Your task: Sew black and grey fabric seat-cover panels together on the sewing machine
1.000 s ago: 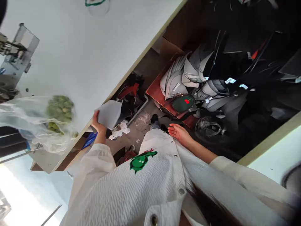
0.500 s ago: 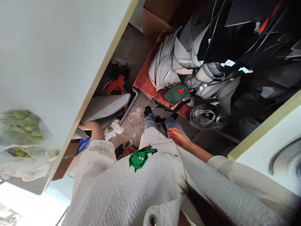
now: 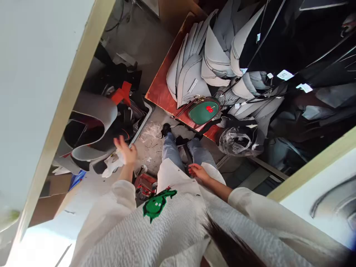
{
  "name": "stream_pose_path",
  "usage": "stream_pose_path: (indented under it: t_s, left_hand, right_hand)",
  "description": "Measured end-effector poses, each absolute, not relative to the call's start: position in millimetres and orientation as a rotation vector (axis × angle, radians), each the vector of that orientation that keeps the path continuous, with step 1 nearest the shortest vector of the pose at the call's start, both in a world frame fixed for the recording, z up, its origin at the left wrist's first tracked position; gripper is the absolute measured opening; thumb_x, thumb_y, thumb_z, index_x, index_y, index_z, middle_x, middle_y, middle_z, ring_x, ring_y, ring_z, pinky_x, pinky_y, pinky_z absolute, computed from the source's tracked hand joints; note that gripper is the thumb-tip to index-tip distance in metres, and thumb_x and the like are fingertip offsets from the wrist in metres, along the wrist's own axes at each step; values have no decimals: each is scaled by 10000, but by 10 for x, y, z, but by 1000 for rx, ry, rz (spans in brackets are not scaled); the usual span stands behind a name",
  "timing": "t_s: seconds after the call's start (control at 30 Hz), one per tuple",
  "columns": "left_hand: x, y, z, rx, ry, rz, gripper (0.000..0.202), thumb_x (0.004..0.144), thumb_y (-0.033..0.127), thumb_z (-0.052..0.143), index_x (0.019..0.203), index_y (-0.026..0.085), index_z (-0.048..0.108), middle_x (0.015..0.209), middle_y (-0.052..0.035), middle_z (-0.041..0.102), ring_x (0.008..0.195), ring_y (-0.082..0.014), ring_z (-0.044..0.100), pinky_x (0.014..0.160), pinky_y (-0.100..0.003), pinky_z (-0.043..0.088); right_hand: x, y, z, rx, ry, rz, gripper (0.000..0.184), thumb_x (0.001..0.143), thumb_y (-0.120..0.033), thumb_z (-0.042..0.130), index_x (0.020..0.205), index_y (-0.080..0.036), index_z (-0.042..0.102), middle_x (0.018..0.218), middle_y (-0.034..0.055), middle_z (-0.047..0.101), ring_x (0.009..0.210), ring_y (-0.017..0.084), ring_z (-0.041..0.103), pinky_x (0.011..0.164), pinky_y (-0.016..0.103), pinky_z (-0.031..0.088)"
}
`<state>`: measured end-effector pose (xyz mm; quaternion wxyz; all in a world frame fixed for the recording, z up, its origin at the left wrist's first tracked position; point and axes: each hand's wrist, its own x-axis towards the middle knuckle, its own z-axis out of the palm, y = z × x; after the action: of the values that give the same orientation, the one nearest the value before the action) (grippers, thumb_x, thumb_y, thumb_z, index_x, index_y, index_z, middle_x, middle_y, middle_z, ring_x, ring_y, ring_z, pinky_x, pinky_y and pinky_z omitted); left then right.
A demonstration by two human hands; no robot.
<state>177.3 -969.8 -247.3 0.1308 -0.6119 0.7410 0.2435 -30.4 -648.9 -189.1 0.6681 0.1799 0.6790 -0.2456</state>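
My left hand [image 3: 125, 151] is raised with its fingers apart and nothing in it, slightly blurred by motion. Beside it, to the left, lie curled grey sheets [image 3: 96, 105], bent into an arch below the table edge. Crumpled white material [image 3: 112, 165] shows just behind that hand. Over my lap, my right hand [image 3: 199, 172] hangs loosely with bent fingers, nothing visible in them. A green oval pouch with a red cherry design [image 3: 204, 111] rests on the red-brown board ahead, away from both hands.
Stacked grey curved pieces [image 3: 191, 74] cover much of the red-brown board [image 3: 161, 92]. Clear plastic wrap [image 3: 236, 141] sits at its near right. White tables [image 3: 41, 66] flank me on the left and right. A red box of small items [image 3: 146, 185] stands low by my legs.
My left hand has let go of the grey sheet and moved away to the right; the sheet now stands curled. The view has shifted. My right hand stays over my lap.
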Motion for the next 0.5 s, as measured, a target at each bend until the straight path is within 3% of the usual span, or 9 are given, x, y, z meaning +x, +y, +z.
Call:
stream_pose_path:
  t_s: [0.03, 0.17, 0.23, 0.3, 0.37, 0.43, 0.5]
  left_hand:
    - [1601, -9454, -2636, -1514, 2123, 788, 640, 875, 166, 422, 1434, 8, 155, 1533, -242, -15, 1446, -289, 1, 1170, -440, 114]
    - [933, -8482, -3387, -971, 1985, 1059, 484, 859, 169, 529, 1334, 134, 441, 1464, -151, 339, 1310, -252, 396, 1086, -394, 351]
    - [665, -8067, -3771, -827, 1909, 1126, 421, 852, 227, 596, 1260, 162, 514, 1395, -119, 440, 1208, -247, 493, 1019, -442, 421]
    - [460, -7732, -4132, -767, 1844, 1141, 362, 865, 296, 605, 1194, 153, 553, 1322, -108, 502, 1155, -247, 523, 975, -487, 447]
    - [323, -7471, -4463, -764, 1797, 1130, 349, 879, 322, 590, 1174, 139, 558, 1269, -109, 531, 1139, -244, 529, 962, -496, 451]
    - [256, -7269, -4760, -783, 1768, 1116, 352, 887, 324, 579, 1184, 138, 551, 1259, -111, 534, 1136, -241, 529, 962, -492, 451]
    - [246, -7115, -5023, -810, 1753, 1117, 360, 891, 335, 571, 1197, 147, 543, 1262, -107, 531, 1135, -240, 530, 960, -489, 454]
  right_hand:
    - [-282, -6452, -1973, 360, 1542, -535, 179, 923, -300, 540, 925, -132, 603, 767, 5, 626, 676, 113, 611, 660, 281, 535]
    - [-443, -6279, -2372, 126, 1650, -448, 114, 834, -178, 544, 869, -182, 652, 713, 2, 641, 693, 147, 638, 724, 328, 549]
    - [-704, -6208, -2615, -22, 1749, -413, 219, 793, -132, 526, 926, -211, 681, 912, 44, 673, 908, 194, 640, 887, 401, 506]
    - [-1057, -6176, -2878, -167, 1846, -396, 339, 771, -100, 522, 1039, -230, 683, 1282, 80, 550, 1241, 249, 465, 1070, 478, 345]
    - [-1443, -6181, -3153, -428, 1959, -307, 431, 762, -77, 534, 1134, -255, 662, 1512, 55, 279, 1410, 291, 174, 1136, 538, 174]
    - [-1803, -6191, -3431, -789, 2035, -116, 475, 753, -73, 573, 1178, -273, 646, 1567, 34, 117, 1429, 332, 27, 1129, 589, 101]
    - [-2095, -6170, -3694, -1091, 2027, 77, 480, 743, -88, 615, 1186, -271, 646, 1571, 48, 92, 1421, 370, 19, 1114, 619, 93]
